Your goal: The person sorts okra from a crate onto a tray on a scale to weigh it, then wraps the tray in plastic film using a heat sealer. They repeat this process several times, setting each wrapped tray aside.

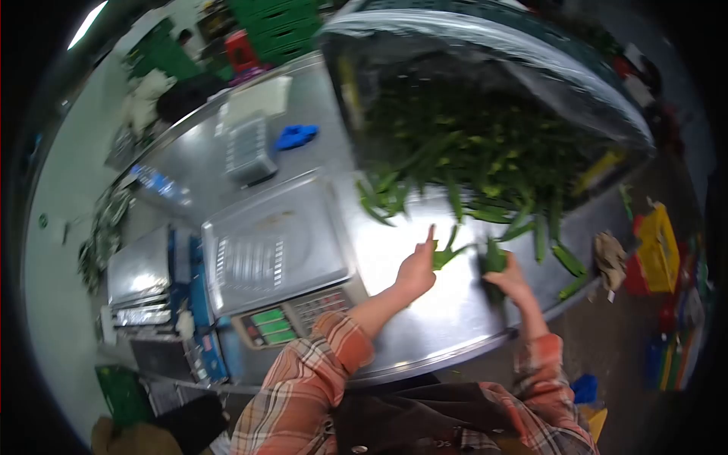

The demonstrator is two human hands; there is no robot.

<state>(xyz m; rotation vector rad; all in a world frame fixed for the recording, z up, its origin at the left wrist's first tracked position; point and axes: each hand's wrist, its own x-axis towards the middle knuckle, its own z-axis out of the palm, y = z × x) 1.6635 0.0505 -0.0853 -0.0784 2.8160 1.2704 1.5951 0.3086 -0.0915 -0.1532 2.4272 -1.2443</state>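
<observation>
Long green okra pods [485,152] lie heaped in a plastic-lined crate [345,83] tipped toward me, and some spill onto the steel table [409,326]. My left hand [417,271], index finger stretched out, has its other fingers closed around a few okra pods [449,256] that fan out to its right. My right hand [513,282] is shut on a small bunch of okra [495,258] just above the tabletop, its thumb toward me. Motion blurs the bunch, so its pods cannot be told apart. Loose pods [567,259] rest right of that hand.
Left of my hands stands a weighing scale [280,235] with a clear plastic tray on its pan. Behind it are stacked clear trays [249,150] and a blue crumpled thing [296,136]. A brown cloth or glove [609,260] lies at the right edge, near a yellow crate [656,246].
</observation>
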